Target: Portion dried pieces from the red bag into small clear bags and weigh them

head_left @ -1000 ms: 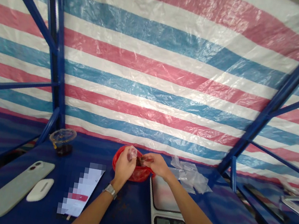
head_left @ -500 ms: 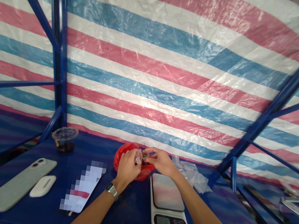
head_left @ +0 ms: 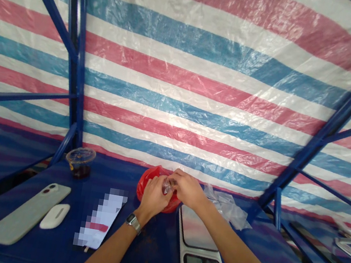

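Observation:
Over a red plastic bag [head_left: 146, 179] my two hands are close together. My left hand [head_left: 155, 197], with a metal watch [head_left: 133, 222] on its wrist, is closed on a small clear plastic bag [head_left: 167, 185]. The fingers of my right hand [head_left: 188, 188] are pinched at the mouth of this clear bag; whatever lies between them is too small to make out. Just right of the red bag stands a white kitchen scale [head_left: 200, 236], partly beneath my right forearm.
Crumpled clear plastic bags [head_left: 228, 207] lie behind the scale. To the left are a lidded plastic cup [head_left: 80, 164] with dark contents, a pale phone [head_left: 27, 214], a white earbud case [head_left: 55, 216] and a blurred-out phone [head_left: 101, 222]. Blue metal posts [head_left: 76, 56] frame a striped tarp [head_left: 183, 83].
My right fingers have drawn in from spread to pinched at the clear bag's mouth. My left hand stays on the bag. The whole view has shifted slightly.

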A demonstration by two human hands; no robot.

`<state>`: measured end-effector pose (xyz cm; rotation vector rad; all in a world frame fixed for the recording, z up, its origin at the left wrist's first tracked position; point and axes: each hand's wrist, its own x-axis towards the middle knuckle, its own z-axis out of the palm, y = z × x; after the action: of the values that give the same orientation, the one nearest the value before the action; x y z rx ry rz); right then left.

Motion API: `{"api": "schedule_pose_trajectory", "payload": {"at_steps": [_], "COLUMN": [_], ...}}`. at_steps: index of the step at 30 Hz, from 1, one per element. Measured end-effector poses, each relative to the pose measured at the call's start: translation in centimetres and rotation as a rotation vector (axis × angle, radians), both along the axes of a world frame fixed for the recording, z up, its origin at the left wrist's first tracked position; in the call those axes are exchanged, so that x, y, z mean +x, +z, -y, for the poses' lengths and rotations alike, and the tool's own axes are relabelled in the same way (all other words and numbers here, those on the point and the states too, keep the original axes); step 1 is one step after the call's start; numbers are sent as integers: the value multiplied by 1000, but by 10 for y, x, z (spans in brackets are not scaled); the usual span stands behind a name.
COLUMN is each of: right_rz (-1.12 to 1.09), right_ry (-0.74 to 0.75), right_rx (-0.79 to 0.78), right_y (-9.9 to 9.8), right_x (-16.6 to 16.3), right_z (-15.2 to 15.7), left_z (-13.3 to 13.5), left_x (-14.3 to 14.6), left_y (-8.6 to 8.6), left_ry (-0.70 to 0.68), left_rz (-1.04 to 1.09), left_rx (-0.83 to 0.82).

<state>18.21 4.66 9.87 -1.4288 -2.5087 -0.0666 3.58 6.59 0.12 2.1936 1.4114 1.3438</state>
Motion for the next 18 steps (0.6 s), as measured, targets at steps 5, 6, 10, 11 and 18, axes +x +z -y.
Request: {"api": "schedule_pose_trajectory", "payload": {"at_steps": [5, 6, 10, 11, 18], "right_rz": [93, 78, -51, -86, -4], "right_ry": [119, 134, 180, 172, -145], "right_rx": [101, 105, 78, 76, 7], "right_y": [5, 5, 2, 1, -12], "right_x": [-5, -6, -2, -1, 1], "right_z": [3, 3, -2, -4, -12], "left_z": [-3, -4, -4, -4, -11], "left_x": [2, 2, 2, 1, -13], "left_y": [-2, -2, -2, -2, 7], "left_ry": [-2, -5, -17, -17, 117], "left_rz": [96, 109, 142, 149, 218], "left_rx": [-56, -63, -70, -69, -51]}}
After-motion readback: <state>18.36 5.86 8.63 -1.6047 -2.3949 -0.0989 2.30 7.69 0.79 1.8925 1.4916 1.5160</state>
